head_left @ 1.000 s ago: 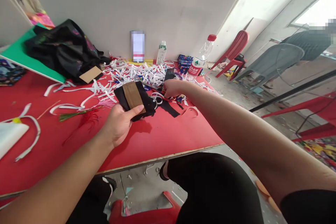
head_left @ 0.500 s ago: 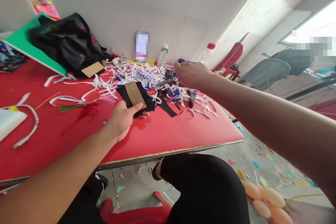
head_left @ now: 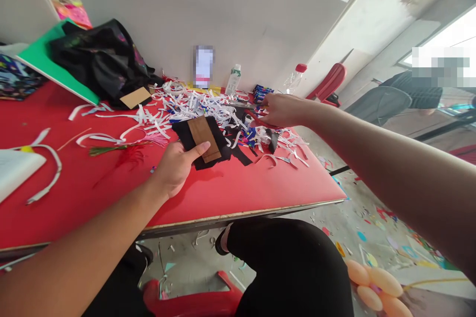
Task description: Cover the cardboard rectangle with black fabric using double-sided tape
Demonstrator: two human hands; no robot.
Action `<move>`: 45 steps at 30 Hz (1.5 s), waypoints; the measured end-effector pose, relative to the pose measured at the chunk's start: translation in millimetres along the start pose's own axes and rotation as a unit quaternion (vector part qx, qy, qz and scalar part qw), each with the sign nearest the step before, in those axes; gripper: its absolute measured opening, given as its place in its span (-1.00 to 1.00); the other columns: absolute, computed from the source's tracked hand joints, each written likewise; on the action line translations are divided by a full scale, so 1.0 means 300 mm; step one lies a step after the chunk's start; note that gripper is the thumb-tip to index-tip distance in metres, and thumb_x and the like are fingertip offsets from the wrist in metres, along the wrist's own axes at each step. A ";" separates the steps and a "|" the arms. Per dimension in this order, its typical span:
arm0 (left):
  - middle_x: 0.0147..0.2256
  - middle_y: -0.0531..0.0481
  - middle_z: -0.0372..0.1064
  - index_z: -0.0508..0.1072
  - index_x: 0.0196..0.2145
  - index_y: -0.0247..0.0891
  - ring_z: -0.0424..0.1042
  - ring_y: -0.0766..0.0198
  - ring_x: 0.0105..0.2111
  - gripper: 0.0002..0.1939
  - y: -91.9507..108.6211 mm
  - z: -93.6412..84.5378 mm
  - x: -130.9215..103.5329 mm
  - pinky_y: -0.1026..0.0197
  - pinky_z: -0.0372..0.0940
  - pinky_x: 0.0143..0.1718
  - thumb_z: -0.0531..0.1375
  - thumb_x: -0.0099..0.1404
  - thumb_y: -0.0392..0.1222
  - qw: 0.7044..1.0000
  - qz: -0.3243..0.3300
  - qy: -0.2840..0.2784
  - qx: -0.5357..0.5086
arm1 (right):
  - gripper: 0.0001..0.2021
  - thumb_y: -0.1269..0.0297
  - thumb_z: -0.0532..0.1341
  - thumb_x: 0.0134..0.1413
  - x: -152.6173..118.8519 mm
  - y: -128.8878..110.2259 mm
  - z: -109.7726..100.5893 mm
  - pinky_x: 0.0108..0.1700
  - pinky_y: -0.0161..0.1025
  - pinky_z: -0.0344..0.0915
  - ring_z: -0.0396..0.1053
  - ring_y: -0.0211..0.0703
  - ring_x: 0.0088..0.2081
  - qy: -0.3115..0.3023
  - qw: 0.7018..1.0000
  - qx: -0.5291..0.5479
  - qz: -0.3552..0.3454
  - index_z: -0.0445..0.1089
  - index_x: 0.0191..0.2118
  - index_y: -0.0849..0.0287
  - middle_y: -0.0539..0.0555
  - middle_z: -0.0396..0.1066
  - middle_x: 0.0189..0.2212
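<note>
My left hand [head_left: 178, 166] grips a black sheet [head_left: 217, 131], cloth or paper, with a brown cardboard piece [head_left: 204, 138] lying on top. The thumb presses on the cardboard, while the fingers are hidden underneath. Over the right side of the scrap pile, my right hand [head_left: 280, 109] is closed around the handles of scissors [head_left: 241, 105], whose blades point left. The blades are apart from the black sheet. White paper strips [head_left: 178, 104] and black offcuts [head_left: 241, 155] lie around both hands.
On the red table [head_left: 238, 190], a phone [head_left: 203, 67], a white bottle [head_left: 233, 79] and a clear red-capped bottle [head_left: 295, 79] stand along the back. A black bag [head_left: 100, 62] leans on a green board [head_left: 37, 54]. Another cardboard piece [head_left: 136, 97] lies beside it. A person [head_left: 412, 86] is at far right.
My right hand has drawn the scissors up out of the scraps, moving slightly right and nearer. The left hand has tilted the black sheet and cardboard to face me more.
</note>
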State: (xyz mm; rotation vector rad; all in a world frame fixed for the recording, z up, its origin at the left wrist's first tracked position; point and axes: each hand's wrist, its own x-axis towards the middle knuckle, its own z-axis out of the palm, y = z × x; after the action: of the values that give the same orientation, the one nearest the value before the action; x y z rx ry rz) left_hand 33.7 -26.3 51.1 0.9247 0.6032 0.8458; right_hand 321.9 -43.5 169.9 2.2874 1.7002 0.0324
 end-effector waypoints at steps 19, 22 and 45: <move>0.03 -0.16 0.66 0.64 0.01 -0.21 0.62 -0.08 0.05 -0.56 0.056 -0.021 -0.040 -0.02 0.54 0.08 0.53 0.18 -0.13 0.989 -0.022 -0.125 0.072 | -0.32 -0.50 0.35 -0.03 -0.363 -0.228 0.262 -0.29 -0.19 0.41 0.47 -0.09 -0.27 -0.059 0.735 0.667 -0.105 0.42 -0.24 0.11 0.11 0.47 -0.23; -0.06 -0.18 0.69 0.68 -0.08 -0.26 0.66 -0.09 -0.05 -0.61 0.053 -0.030 -0.051 -0.04 0.57 -0.01 0.53 0.19 -0.05 0.988 -0.082 -0.088 0.094 | -0.31 -0.51 0.31 0.01 -0.371 -0.244 0.295 -0.33 -0.17 0.35 0.44 -0.08 -0.33 -0.050 0.725 0.679 -0.105 0.47 -0.21 0.13 0.10 0.49 -0.31; -0.05 -0.20 0.69 0.66 -0.07 -0.29 0.63 -0.16 0.08 -0.59 0.010 0.040 -0.117 -0.14 0.56 0.12 0.55 0.17 -0.09 0.987 -0.134 0.033 0.076 | -0.66 0.13 0.31 0.20 -0.337 -0.104 0.385 -0.08 0.08 0.38 0.51 0.37 0.02 0.102 0.962 0.249 0.052 0.53 0.03 0.17 0.31 0.58 0.00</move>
State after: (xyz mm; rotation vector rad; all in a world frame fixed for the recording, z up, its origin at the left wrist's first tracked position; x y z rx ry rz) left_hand 22.8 -59.8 62.9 0.9309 0.8393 0.5960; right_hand 284.1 -155.5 67.3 2.8231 1.8518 -0.1617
